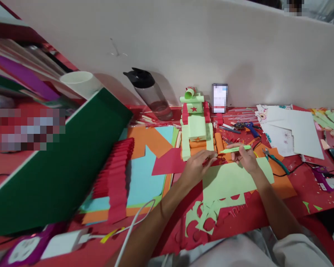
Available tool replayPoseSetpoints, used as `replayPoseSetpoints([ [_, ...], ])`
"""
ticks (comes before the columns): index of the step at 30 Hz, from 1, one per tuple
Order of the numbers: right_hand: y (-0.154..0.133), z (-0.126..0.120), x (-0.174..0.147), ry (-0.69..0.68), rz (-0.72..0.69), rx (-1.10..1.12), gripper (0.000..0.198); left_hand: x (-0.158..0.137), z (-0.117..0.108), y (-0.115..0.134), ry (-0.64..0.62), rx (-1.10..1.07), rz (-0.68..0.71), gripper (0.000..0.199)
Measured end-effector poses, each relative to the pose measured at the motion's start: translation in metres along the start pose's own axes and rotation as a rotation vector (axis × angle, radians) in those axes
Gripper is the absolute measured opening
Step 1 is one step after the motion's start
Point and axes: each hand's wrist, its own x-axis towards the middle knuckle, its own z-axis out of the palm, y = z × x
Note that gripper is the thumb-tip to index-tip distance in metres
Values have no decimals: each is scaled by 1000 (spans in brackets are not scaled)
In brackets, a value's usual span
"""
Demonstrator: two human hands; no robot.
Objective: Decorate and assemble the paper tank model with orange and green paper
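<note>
My right hand (246, 159) grips a slim bright-green pen-like tool (236, 149), its tip pointing left. My left hand (200, 165) is closed, fingers pinched at the front of a paper model (197, 128); a tiny item may sit at the fingertips, too small to name. Pale green rolled and folded paper makes up the model, with red pleated sides, a red star and orange parts. Below both hands lies a pale green paper sheet (233, 178), with cut-out green scraps (203, 217) nearer to me. An orange paper roll (219, 142) stands beside the model.
To the left are a tilted dark green board (64, 159), red pleated paper (115, 178), coloured sheets (149, 178) and a water bottle (153, 94). A phone (219, 98) leans on the partition. At right lie pliers (277, 162), a blue glue gun (250, 128) and cables.
</note>
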Motion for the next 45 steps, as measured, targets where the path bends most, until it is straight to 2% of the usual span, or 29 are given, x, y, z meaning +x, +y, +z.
replayPoseSetpoints([
  [6,-6,5,-1,-7,9,-62,45,-1,1,-4,6,35,51,17],
  [17,-8,13,-2,7,24,-114,38,-4,4,-4,20,69,107,18],
  [24,-7,18,-4,4,41,-128,34,-8,8,-3,-24,31,51,18],
  [30,1,29,-6,-102,71,-152,31,-9,13,3,-47,-84,-39,21],
  [34,1,28,-8,-131,64,-171,33,-7,6,2,-98,20,-29,24],
  [37,-5,19,-8,-141,34,-321,35,-5,-6,1,-133,159,-9,27],
  [39,-9,12,-9,-185,-6,-553,32,-3,-15,2,-167,248,7,29],
  [42,-10,6,-10,-327,-103,-919,31,-2,-27,7,-192,365,34,31],
  [45,-7,7,-13,-447,-166,-1097,46,-2,-36,11,-224,452,25,31],
])
